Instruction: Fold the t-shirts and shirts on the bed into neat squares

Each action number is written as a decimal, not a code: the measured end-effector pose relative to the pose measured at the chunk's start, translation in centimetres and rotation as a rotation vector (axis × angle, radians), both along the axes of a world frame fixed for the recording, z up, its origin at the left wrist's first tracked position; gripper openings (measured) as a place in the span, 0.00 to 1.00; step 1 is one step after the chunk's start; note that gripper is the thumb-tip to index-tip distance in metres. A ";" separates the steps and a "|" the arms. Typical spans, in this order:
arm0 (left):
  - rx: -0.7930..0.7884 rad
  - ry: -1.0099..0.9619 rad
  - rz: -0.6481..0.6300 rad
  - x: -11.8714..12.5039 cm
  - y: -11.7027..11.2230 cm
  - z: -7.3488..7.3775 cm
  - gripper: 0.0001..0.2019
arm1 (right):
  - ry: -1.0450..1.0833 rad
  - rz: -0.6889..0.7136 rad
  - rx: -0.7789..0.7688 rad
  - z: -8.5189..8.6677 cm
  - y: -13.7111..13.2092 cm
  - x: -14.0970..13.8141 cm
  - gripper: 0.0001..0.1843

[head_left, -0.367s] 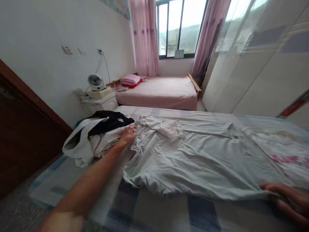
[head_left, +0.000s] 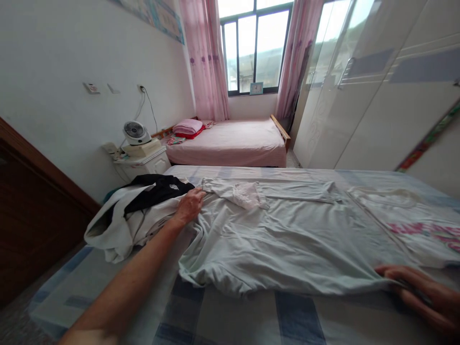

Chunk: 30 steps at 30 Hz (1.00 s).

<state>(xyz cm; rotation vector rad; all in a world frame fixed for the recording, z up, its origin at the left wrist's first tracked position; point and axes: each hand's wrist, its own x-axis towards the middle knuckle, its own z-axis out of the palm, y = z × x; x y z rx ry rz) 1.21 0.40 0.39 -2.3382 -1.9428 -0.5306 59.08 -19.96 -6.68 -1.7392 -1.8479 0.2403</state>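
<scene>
A pale grey-green long-sleeved top (head_left: 287,239) lies spread and wrinkled across the bed, one sleeve folded over its far side. Lacy pinkish fabric (head_left: 247,195) shows on that sleeve side. At the top's far left corner, my left hand (head_left: 190,205) has its fingers closed on the cloth. My right hand (head_left: 420,290) pinches the near right edge of the top, between thumb and fingers. Left of my left hand is a heap of black and white clothes (head_left: 143,206).
A white shirt with pink lettering (head_left: 420,225) lies flat at the right. Checked sheet (head_left: 240,318) covers this bed. Beyond are a pink bed (head_left: 230,143), a nightstand (head_left: 147,163) with a small fan (head_left: 135,132), and a tall glossy wardrobe (head_left: 362,105) at the right.
The view has tilted up and turned slightly right. Both hands keep their hold at the same spots on the top, which lies nearly unchanged.
</scene>
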 end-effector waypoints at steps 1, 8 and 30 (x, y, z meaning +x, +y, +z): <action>-0.009 -0.021 0.022 0.0 0.5 0.1 0.13 | 0.018 0.027 -0.040 -0.1 0.0 0.2 0.14; -0.057 -0.122 0.236 -0.6 4.5 0.4 0.12 | 0.065 0.051 -0.091 0.0 -0.1 0.1 0.15; -0.275 0.006 -0.617 -4.3 -16.5 0.6 0.35 | -0.054 0.045 -0.039 5.2 -1.5 -4.6 0.14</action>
